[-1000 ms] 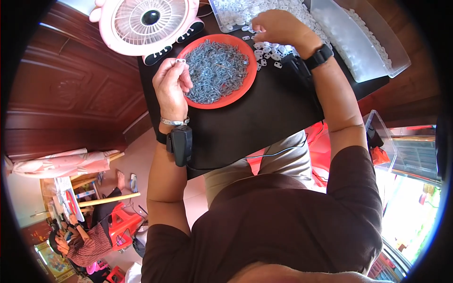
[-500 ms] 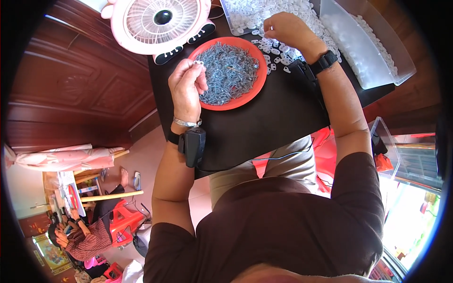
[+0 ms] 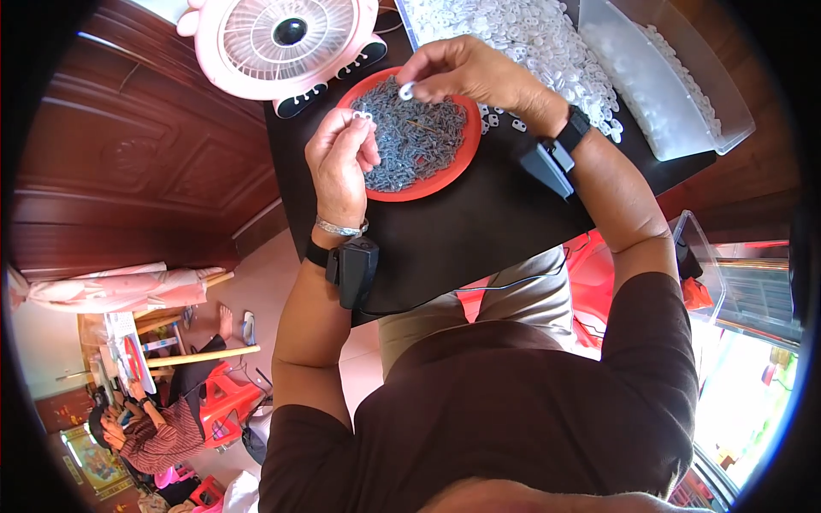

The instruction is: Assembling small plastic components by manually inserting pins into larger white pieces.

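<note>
Right hand (image 3: 479, 77) pinching white piece (image 3: 406, 91), left hand (image 3: 339, 162) apparently another (image 3: 363, 115), red plate (image 3: 473, 132)

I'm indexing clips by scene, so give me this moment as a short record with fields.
Left hand: pinches a small white piece
Right hand: pinches a second white piece, above the plate
Plate: red, heaped with grey-blue pieces
White pile: spread on the black table, right of the plate
Fan: pink, upper left

- Your left hand (image 3: 342, 162): held in a pinch.
- Your right hand (image 3: 481, 77): farther, also pinched.
- Your left forearm (image 3: 315, 316): pointing far.
- Your right forearm (image 3: 614, 184): slanting far-left.
</note>
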Motion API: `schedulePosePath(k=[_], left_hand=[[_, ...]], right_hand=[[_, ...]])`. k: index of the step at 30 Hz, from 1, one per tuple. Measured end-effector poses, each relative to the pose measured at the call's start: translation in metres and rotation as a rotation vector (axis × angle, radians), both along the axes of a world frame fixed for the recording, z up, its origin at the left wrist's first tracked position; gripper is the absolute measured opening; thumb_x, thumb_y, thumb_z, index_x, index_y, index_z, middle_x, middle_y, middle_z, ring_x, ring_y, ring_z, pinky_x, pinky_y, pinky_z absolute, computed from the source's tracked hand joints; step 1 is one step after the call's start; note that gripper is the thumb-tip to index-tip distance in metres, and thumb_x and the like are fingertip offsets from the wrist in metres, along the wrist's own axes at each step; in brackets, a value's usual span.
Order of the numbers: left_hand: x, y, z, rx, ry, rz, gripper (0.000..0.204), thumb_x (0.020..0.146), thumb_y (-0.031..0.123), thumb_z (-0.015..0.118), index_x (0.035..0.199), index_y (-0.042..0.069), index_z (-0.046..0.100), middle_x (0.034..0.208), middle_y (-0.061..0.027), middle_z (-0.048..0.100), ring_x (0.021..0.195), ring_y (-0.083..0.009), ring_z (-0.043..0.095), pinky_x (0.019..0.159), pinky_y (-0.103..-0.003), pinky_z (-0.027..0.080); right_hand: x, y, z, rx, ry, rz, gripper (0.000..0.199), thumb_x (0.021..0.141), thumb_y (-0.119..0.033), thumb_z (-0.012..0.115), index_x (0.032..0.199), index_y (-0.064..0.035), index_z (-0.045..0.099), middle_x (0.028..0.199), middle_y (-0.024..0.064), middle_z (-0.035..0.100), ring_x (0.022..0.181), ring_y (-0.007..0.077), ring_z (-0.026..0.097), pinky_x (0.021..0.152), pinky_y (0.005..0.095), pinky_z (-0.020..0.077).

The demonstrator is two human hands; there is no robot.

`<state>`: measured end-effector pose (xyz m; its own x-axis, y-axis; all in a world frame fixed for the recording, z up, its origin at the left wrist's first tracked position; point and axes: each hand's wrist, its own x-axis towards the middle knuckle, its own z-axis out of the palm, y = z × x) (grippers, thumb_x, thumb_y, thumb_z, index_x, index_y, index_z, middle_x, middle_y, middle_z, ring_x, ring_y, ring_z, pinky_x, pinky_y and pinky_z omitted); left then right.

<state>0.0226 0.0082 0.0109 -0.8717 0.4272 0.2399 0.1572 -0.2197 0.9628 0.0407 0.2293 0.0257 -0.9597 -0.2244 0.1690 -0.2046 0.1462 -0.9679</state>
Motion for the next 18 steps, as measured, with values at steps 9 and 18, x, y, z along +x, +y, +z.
schedulePosePath(k=[9, 18], left_hand=[[0.002, 0.002, 0.000, 0.113, -0.007, -0.092, 0.017, 0.089, 0.014, 0.049, 0.085, -0.001, 0.056, 0.077, -0.0109, 0.064, 0.062, -0.0131, 0.058, 0.056, -0.022, 0.044], [0.003, 0.002, -0.001, 0.022, 0.017, -0.078, 0.019, 0.090, 0.015, 0.047, 0.086, -0.001, 0.055, 0.078, -0.0129, 0.064, 0.062, -0.0147, 0.059, 0.058, -0.023, 0.045]], right_hand=[[0.011, -0.036, -0.006, -0.195, -0.006, 0.012, 0.020, 0.084, -0.009, 0.066, 0.102, -0.0023, 0.065, 0.086, 0.0012, 0.065, 0.076, 0.0062, 0.059, 0.070, 0.0199, 0.0489], [0.012, -0.029, 0.001, -0.014, -0.001, -0.011, 0.016, 0.084, -0.011, 0.065, 0.096, -0.0010, 0.065, 0.081, 0.0031, 0.066, 0.071, 0.0074, 0.060, 0.064, 0.0194, 0.0488]])
